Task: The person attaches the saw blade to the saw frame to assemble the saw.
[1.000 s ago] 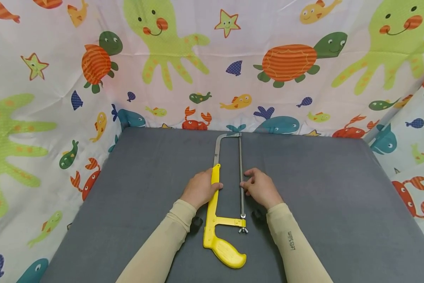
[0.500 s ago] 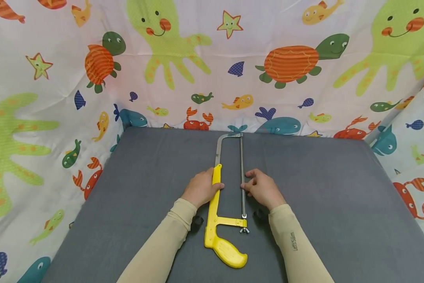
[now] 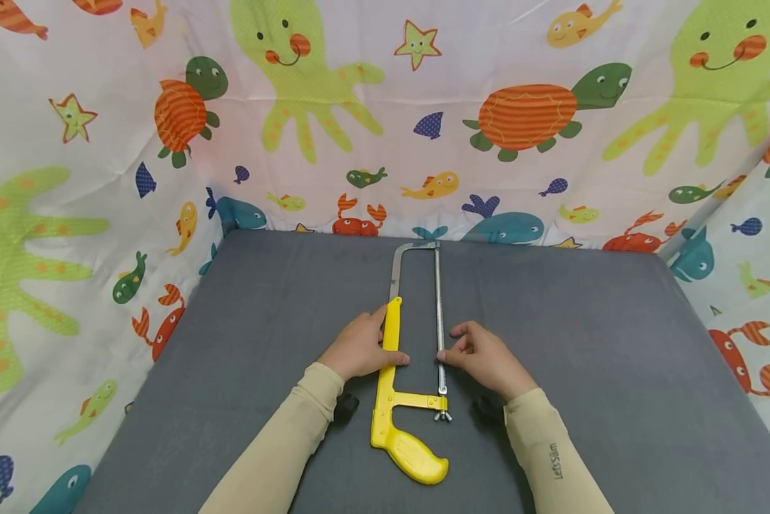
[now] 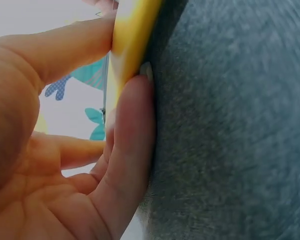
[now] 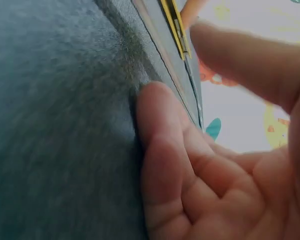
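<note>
A hacksaw [image 3: 385,389] lies flat on the grey cloth, its yellow handle [image 3: 417,457] toward me and its bare metal bow [image 3: 395,275] pointing away. My left hand [image 3: 357,346] grips the yellow frame, thumb across the top and fingers along the outer left edge. In the left wrist view, a fingertip [image 4: 134,107] tucks against the yellow bar [image 4: 134,35], right at the cloth. My right hand [image 3: 490,360] is by the narrow blade [image 3: 439,307], thumb tip right at it and the other fingers loosely bent beside it. A wing nut [image 3: 443,416] sits at the blade's near end.
Grey cloth [image 3: 282,300] covers the table on both sides of the saw. A curtain [image 3: 359,93] printed with sea animals hangs behind and along both sides. A dark object [image 3: 346,409] shows under the left wrist, another [image 3: 487,410] under the right.
Both hands have slid a little nearer to me along the saw, and the right fingers have drawn away from the blade to the right. The hacksaw has stayed in place.
</note>
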Tool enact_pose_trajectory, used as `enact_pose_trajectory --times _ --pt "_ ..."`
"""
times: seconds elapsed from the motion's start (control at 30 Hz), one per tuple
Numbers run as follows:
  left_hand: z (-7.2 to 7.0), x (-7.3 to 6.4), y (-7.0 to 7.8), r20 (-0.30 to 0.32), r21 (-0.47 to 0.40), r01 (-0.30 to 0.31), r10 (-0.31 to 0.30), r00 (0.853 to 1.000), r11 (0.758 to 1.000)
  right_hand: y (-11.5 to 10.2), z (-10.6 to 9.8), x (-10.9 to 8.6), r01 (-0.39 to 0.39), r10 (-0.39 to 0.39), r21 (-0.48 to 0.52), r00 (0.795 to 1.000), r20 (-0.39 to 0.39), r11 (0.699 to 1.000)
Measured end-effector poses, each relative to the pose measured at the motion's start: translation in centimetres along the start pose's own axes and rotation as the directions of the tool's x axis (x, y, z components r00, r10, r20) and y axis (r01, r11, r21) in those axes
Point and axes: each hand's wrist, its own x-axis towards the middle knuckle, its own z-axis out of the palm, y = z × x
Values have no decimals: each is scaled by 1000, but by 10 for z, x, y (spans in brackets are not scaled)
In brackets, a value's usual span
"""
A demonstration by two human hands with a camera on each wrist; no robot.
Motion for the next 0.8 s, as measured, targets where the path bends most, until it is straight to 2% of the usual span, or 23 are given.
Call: enact_pose_trajectory --times 0.2,0.33,0.57,0.8 --pt "1 -1 1 -1 -3 -11 11 1000 1000 14 -6 -22 73 -83 84 990 118 994" --pt "0 0 -1 4 15 -24 24 1000 1000 18 -8 -32 131 -138 51 974 179 990" --pt "1 -1 -6 -5 1 -40 40 999 999 18 -5 -34 221 -220 21 950 223 975" --pt "2 -2 -6 -7 11 -37 37 999 999 19 -3 -34 244 -234 -15 945 230 970"
